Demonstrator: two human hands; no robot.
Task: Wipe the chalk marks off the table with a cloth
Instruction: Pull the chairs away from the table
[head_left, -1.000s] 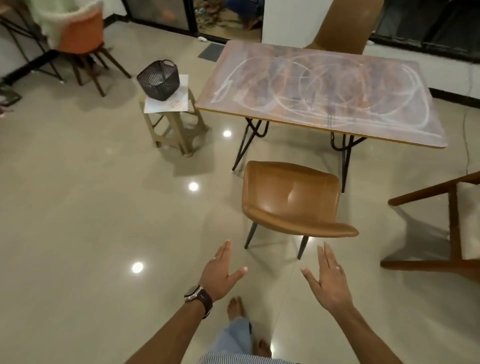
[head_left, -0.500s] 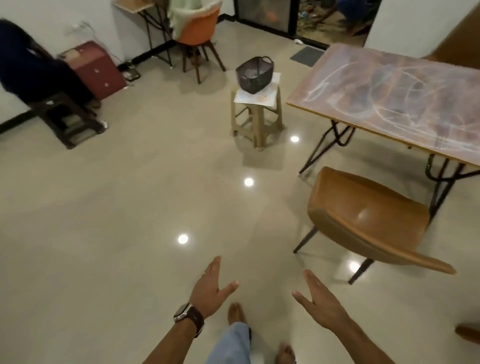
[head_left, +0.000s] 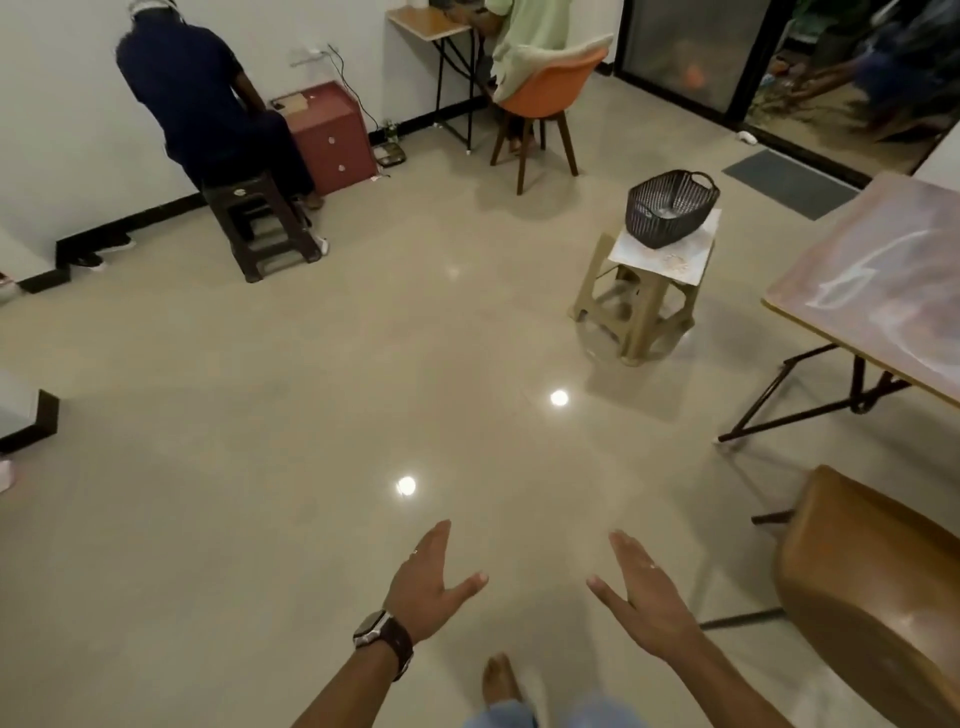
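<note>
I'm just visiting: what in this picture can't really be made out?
Head view, the only one:
- Table: cut off by the right edge, so most of its chalk marks are out of sight.
- Basket: something pale lies inside, too small and blurred to say whether it's a cloth.
- Brown chair: cut off by the right and bottom edges.
- Left hand and right hand: open and empty.

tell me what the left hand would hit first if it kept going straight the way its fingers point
Nothing close, as far as this view shows. The left hand is open and empty, fingers pointing forward and slightly right over bare floor. Much farther along that line stands the orange chair, though depth is hard to judge.
</note>
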